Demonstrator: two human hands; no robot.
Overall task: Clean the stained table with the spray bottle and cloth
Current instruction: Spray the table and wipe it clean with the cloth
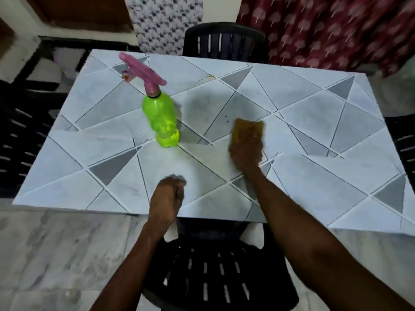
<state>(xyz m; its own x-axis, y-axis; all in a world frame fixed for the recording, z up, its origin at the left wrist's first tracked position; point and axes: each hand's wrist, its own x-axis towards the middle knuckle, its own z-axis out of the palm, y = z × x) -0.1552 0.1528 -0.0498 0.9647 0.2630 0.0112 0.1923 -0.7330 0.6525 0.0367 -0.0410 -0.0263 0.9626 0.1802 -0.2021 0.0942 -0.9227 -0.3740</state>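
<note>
While the right hand point(246, 153) holds a yellow-brown cloth point(249, 129) down on the table point(314, 167), a person's two bare arms reach in from the bottom of the view. The cloth sits right of the tabletop's centre, touching the surface. Motion blur hides whether the fingers lie flat on it or curl round its near edge, so I cannot tell. The left hand point(168, 196) rests at the near edge of the table, fingers curled into a fist that holds nothing.

The tabletop is pale with grey triangles and thin dark lines. A green spray bottle point(160, 117) with a pink trigger head stands upright left of centre, well apart from the cloth. A few dark specks point(226, 117) lie just beyond the cloth, and a small yellowish stain point(210, 75) sits near the far edge. Black plastic chairs stand at the near side point(215, 265) and the far side point(224, 39).

The step in hand looks like wiping. To do it well, press the cloth flat, use overlapping strokes, pass over the specks, then reach to the far stain, steering clear of the bottle.
</note>
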